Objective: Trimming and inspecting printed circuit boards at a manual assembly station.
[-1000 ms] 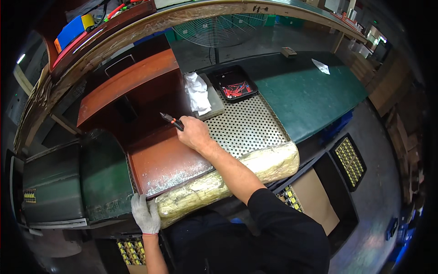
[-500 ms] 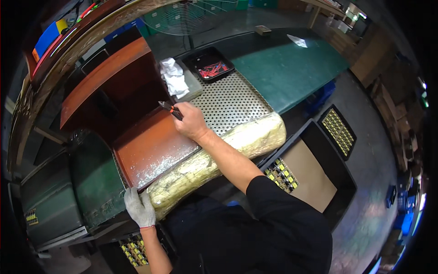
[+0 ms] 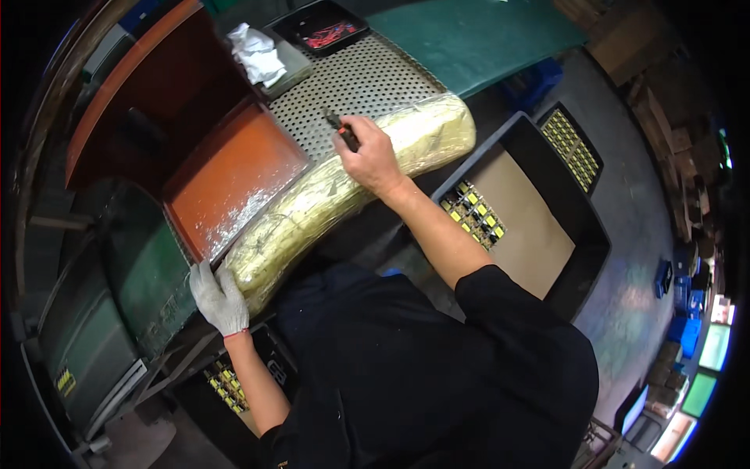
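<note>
My right hand (image 3: 373, 159) is closed around small pliers or cutters (image 3: 344, 136) with dark handles marked orange. Their tip points away over the edge of the perforated metal sheet (image 3: 351, 82). Beneath that hand lies a long padded roll (image 3: 312, 209) wrapped in yellowish clear film along the bench's near edge. My left hand (image 3: 219, 300), in a white knitted glove, rests at the roll's left end with its fingers apart. Its fingertips touch the corner of the orange-brown tray (image 3: 234, 180), whose surface bears bright clippings or shiny specks.
On the metal sheet stand a clear box (image 3: 295, 66) with crumpled white paper (image 3: 256, 53) and a black tray (image 3: 291, 30) of red pieces. At my right a black bin (image 3: 582, 223) holds circuit boards (image 3: 474, 213); another board tray (image 3: 572, 148) lies beyond. More boards (image 3: 228, 389) sit lower left.
My right hand has moved with the pliers from above the orange-brown tray to the right, over the wrapped roll. The whole view has shifted; my left hand stays at the roll's left end.
</note>
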Demonstrator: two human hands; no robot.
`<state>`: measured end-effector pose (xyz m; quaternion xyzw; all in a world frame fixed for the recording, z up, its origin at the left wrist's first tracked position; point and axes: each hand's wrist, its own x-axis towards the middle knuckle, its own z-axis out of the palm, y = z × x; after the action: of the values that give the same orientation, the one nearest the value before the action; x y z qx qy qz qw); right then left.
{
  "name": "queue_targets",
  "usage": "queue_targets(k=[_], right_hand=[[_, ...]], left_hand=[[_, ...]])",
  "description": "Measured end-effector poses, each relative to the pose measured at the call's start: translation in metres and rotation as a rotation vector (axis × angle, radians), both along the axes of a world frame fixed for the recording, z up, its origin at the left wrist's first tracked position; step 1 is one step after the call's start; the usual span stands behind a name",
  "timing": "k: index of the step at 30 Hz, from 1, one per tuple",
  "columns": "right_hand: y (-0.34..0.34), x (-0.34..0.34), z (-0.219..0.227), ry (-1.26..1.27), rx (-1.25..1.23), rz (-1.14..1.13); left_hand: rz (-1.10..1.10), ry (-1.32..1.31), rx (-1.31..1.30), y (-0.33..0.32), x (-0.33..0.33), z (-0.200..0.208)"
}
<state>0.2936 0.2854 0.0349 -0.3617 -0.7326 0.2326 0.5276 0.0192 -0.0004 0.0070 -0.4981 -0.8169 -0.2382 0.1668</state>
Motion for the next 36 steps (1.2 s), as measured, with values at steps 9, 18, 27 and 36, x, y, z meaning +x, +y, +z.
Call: queue_targets(k=[9, 18, 27, 36], right_hand=[[-0.005, -0.003, -0.008, 0.009, -0.038, -0.032], [-0.004, -0.003, -0.007, 0.022, -0.022, -0.057], [-0.005, -0.003, -0.007, 0.004, -0.028, -0.041], [-0.026, -0.018, -0.012, 0.027, -0.106, 0.053]], left_hand=[[-0.102, 0.009, 0.069, -0.022, 0.013, -0.003], [-0.125, 0.078, 0.0, -0.048, 0.012, 0.004], [0.041, -0.869, 0.567, -0.072, -0.007, 0.025], [-0.711, -1.858, 1.07, -0.07, -0.025, 0.05]])
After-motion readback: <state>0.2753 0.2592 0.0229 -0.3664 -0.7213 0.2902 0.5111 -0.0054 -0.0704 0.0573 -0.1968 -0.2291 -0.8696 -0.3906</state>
